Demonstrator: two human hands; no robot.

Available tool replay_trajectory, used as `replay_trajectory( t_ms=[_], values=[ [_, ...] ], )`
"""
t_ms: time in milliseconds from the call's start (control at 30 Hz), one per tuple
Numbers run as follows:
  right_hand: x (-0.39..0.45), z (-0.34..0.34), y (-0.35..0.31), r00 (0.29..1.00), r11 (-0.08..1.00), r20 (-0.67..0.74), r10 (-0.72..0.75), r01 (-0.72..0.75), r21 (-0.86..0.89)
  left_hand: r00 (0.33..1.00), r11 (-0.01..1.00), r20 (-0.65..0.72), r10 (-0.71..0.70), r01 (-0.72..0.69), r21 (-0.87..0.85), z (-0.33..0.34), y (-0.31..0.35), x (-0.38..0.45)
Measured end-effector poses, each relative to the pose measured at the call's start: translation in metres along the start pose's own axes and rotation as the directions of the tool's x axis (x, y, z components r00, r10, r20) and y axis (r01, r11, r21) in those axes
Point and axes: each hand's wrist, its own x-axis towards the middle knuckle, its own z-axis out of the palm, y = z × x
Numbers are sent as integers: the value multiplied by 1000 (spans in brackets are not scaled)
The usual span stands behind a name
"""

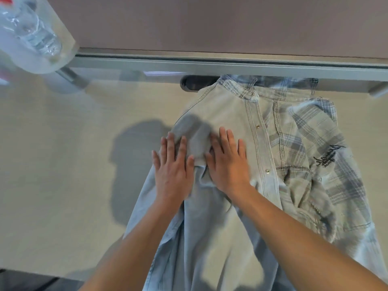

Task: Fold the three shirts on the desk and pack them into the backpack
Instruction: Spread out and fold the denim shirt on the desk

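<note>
Head view, looking down. Pale denim shirt [228,122] spread on the light desk [52,154], collar at the far edge, snap-button placket running near to far, hem hanging over the near edge. Left hand [174,171] flat on the left sleeve area, fingers straight and spread, palm down, grasping nothing. Right hand [228,164] flat just beside it on the left front panel, fingers likewise straight and pressing the cloth. Plaid shirt [319,156] lying partly under and to the right of the denim one, black embroidered lettering on its right side. Plastic water bottle [29,28] blurred at far left. Grey metal rail [231,64] along the desk's far edge.
</note>
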Motion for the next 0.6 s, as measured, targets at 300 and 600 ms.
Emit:
replay_trajectory(
  t_ms=[300,600],
  values=[
    [2,20,4,1000,997,-29,8,-11,-78,996,995,-10,-89,90,50,20,-42,-36],
    [-26,-7,-24,979,966,-20,-203,203,160,953,951,-13,-302,300,-78,5,-47,-98]
  ],
)
